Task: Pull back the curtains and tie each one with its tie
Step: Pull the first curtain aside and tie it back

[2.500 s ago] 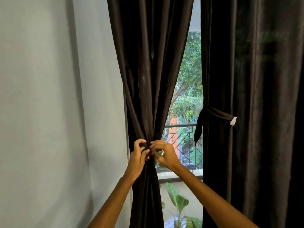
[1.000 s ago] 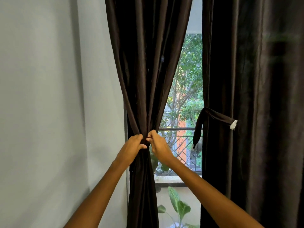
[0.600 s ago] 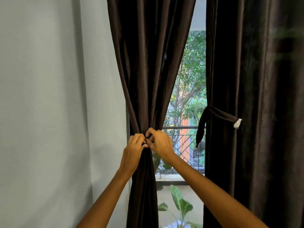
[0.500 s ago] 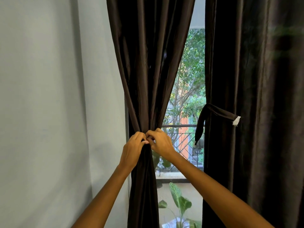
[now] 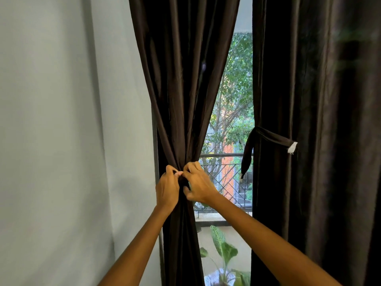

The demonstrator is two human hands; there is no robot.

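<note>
Dark fabric is bunched tight where the left hand (image 5: 167,189) and right hand (image 5: 199,185) meet at the waist of the left curtain (image 5: 185,79), both with fingers curled and pinching what seems to be its tie, though the strap itself is hidden among the folds. That curtain is already drawn back toward the wall (image 5: 61,120), so its fastening looks nearly finished. Across the window gap, the right curtain (image 5: 309,79) hangs straight with its tie (image 5: 270,138) looped around the edge and one end dangling, so gathering and tying it is probably still left.
</note>
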